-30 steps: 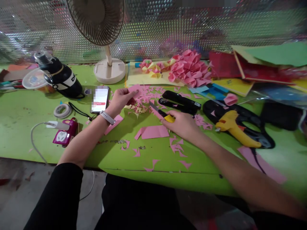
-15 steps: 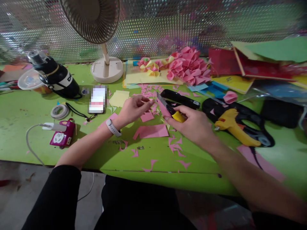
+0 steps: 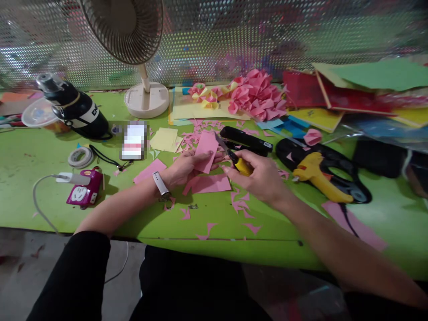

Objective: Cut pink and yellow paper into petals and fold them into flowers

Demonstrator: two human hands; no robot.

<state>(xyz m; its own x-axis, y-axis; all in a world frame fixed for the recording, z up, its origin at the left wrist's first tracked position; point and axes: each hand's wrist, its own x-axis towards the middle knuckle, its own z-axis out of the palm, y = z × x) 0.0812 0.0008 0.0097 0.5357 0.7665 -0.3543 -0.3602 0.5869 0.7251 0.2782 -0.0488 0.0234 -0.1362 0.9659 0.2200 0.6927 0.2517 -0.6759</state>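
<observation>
My left hand pinches a small pink paper square and holds it upright above the green table. My right hand grips small scissors with a yellow handle, the blades pointing at the paper's right edge. Another folded pink sheet lies flat under both hands. Pink paper scraps are scattered around them.
A desk fan, a black bottle, a phone, a tape roll and a pink plug sit on the left. A black stapler, a yellow glue gun, pink paper flowers and coloured sheets lie to the right.
My left hand picked a pink paper square from the scraps and drew it toward me. My right hand lifted the scissors off the table and brought them to the paper.
</observation>
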